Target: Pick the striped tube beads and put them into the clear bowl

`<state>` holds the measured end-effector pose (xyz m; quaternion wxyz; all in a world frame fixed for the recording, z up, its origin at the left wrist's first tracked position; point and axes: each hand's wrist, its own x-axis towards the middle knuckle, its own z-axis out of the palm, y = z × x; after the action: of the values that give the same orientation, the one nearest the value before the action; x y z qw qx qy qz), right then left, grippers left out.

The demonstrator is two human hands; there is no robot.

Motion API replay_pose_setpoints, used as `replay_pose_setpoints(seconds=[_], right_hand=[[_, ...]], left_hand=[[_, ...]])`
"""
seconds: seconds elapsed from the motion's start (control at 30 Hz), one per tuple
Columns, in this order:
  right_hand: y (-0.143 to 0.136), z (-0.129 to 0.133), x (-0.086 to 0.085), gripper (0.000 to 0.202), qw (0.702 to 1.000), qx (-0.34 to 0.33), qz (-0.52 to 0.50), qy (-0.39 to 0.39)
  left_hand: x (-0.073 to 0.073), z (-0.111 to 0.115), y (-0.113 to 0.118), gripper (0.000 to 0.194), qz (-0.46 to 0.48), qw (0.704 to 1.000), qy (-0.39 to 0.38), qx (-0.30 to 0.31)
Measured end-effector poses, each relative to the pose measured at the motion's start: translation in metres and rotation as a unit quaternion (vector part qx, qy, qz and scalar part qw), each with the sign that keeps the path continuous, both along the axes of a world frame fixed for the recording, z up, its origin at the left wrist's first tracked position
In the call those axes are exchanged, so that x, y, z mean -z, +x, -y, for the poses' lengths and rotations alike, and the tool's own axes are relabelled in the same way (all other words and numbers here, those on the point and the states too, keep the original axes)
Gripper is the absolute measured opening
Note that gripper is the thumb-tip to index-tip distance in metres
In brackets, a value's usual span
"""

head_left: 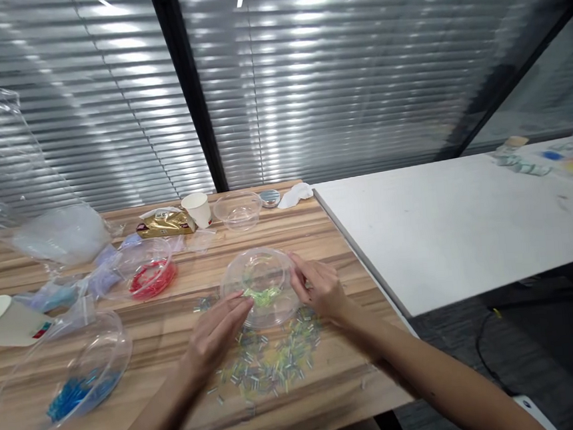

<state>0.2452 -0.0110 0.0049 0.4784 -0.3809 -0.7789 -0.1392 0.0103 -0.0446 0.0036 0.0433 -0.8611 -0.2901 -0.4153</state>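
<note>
A clear plastic bowl (285, 309) with small yellow-green tube-like pieces (266, 297) in it is between my two hands, over the wooden table. My left hand (220, 324) is closed at its near left rim, fingers together and reaching over the edge; the thumb is hidden. On the right side, my right hand (320, 285) pinches the rim between thumb and fingers. Just below the bowl, many short tube pieces (274, 363) in yellow, green and grey-blue lie scattered on the wood.
Left stand clear bowls with blue pieces (76, 395) and red pieces (152, 279), and a tipped paper cup (5, 323). Behind are a gold tissue pack (165, 223), an upright paper cup (197, 211), another clear bowl (239, 212) and a large plastic bag (62, 234). A white table (448, 227) adjoins right.
</note>
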Motion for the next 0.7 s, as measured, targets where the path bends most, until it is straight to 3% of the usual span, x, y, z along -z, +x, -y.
replay_pose_setpoints(seconds=[0.27,0.4,0.57,0.7], right_hand=[[0.000,0.002,-0.002,0.039,1.000,-0.009,-0.010,0.023],[0.000,0.000,-0.001,0.033,1.000,-0.011,-0.015,0.013],[0.002,-0.003,0.003,0.027,0.999,0.012,-0.046,-0.018],[0.010,-0.008,0.010,0.027,0.995,0.027,-0.088,-0.043]], left_hand=[[-0.019,-0.002,0.001,0.028,-0.054,0.998,0.006,0.030],[-0.021,-0.013,-0.004,0.025,-0.076,0.994,0.064,0.043],[-0.020,-0.021,-0.016,0.031,-0.033,0.988,0.146,-0.045],[-0.027,-0.023,-0.023,0.021,0.015,0.985,0.134,-0.103]])
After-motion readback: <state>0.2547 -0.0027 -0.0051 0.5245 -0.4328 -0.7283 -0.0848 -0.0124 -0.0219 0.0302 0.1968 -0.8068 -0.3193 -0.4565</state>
